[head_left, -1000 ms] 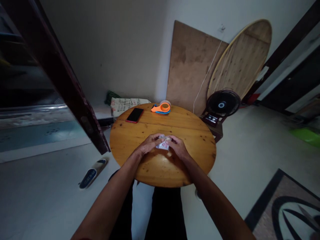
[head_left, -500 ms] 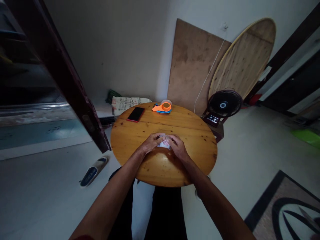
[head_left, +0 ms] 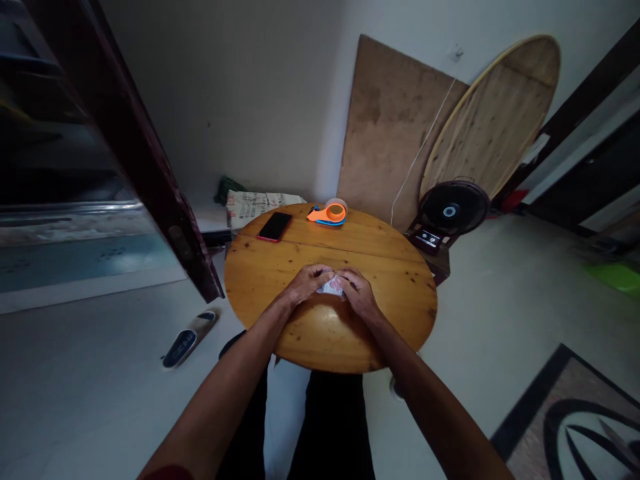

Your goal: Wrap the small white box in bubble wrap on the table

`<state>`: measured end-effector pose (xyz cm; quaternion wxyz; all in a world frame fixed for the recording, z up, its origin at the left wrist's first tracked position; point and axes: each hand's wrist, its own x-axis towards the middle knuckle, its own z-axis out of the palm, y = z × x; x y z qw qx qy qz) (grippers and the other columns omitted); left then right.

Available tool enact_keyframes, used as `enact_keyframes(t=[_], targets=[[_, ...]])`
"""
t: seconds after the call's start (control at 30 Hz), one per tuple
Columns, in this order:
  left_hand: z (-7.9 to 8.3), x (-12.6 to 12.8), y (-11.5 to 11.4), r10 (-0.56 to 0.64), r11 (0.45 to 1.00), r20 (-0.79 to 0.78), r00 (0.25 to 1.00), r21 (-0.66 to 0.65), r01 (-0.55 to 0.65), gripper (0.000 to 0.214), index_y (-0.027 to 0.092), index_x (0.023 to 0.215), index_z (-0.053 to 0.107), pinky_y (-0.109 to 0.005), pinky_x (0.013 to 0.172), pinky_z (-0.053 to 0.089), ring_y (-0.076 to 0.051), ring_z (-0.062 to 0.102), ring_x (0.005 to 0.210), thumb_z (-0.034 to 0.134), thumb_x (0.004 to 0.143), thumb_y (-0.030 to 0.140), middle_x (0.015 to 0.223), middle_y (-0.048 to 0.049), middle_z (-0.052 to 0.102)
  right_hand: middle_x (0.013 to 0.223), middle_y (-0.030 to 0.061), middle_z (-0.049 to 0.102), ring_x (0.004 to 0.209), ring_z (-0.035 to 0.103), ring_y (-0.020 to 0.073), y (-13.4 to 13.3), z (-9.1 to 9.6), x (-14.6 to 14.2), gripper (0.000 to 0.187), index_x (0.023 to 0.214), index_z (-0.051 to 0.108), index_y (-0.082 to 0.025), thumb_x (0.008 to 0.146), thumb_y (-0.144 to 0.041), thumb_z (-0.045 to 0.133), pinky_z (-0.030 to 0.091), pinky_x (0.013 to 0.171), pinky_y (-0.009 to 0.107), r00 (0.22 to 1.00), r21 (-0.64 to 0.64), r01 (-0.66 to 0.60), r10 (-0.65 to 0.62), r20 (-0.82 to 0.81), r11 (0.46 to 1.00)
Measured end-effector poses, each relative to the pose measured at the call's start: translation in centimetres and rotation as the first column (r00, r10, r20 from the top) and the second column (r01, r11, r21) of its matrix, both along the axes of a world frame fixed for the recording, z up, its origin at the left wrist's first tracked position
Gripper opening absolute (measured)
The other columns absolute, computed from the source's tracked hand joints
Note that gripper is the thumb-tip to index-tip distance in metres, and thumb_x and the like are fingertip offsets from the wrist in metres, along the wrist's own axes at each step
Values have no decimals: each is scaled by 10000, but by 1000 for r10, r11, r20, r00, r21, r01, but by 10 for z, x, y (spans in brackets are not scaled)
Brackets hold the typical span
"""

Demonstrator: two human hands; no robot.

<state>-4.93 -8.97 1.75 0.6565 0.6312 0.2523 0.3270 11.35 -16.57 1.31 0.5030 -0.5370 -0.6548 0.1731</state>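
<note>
At the counter's (head_left: 400, 267) middle, your left hand (head_left: 307, 283) and right hand (head_left: 360, 292) share a close grip on a packet (head_left: 330, 287). Work looks midway: held, not yet released; whether it's sealed can't be told. Tape (head_left: 325, 214) and phone (head_left: 275, 227) lie untouched toward the counter's far edge.

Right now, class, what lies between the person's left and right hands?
In the head view, a small white item with pink markings lies between the left hand and the right hand, touched by both.
</note>
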Motion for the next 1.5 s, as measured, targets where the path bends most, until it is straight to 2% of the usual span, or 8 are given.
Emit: enact_keyframes(t=[0.23,0.6,0.83,0.9,1.0,1.07,1.23,1.5], targets=[[3,0,-2,19,1000,-1,1000,-12,-19,480,123,898,667,-206,560,388,-88,499,607,713,661,537,720,5,612,1068,77,623,1041,570,202,-3,3,-2,269,1000,700,-229,910,-366,486,444,955,356,989,47,43,-49,139,998],[-3,4,2,42,999,23,999,12,-42,446,126,921,678,-226,641,420,-112,531,679,682,704,516,783,-14,638,1141,84,650,1084,582,220,-8,1,-6,338,1171,654,-247,939,-334,425,450,979,378,944,97,97,-122,307,991],[-3,8,-1,116,980,-13,993,163,-113,385,128,887,681,-231,657,420,-125,527,696,572,803,487,771,-14,634,1289,85,590,1203,533,241,-15,2,-11,393,1300,569,-257,937,-330,437,425,1044,411,912,111,129,-162,377,985],[-2,8,-2,160,954,-46,986,265,-142,360,139,875,689,-238,686,424,-136,541,722,534,837,462,782,-20,645,1334,93,557,1234,510,258,-16,1,-12,400,1306,566,-251,934,-336,445,411,1062,433,900,115,145,-179,397,983],[-1,6,-1,220,884,-104,970,441,-153,353,157,841,700,-244,703,415,-144,549,725,478,881,427,765,-23,648,1375,111,518,1253,488,283,-16,0,-12,399,1291,582,-227,932,-330,443,405,1062,467,887,113,154,-187,423,982],[-1,5,0,233,858,-126,964,493,-143,368,158,811,694,-244,671,401,-139,534,683,446,899,414,726,-20,632,1391,111,499,1261,474,291,-16,0,-12,398,1290,582,-228,927,-321,447,405,1057,484,879,116,149,-185,439,982],[-3,6,3,285,867,-167,944,466,-179,392,148,747,668,-244,608,369,-130,483,609,429,898,420,660,-13,583,1402,102,480,1258,453,292,-17,0,-12,397,1289,580,-244,914,-305,465,400,1051,497,859,137,94,-150,490,986],[-5,2,5,232,916,-147,962,367,-165,458,147,715,628,-245,575,347,-128,453,601,403,896,503,656,-10,559,1356,123,499,1183,477,277,-15,0,-11,347,1217,635,-228,927,-274,451,437,985,464,766,201,120,-220,605,972]])
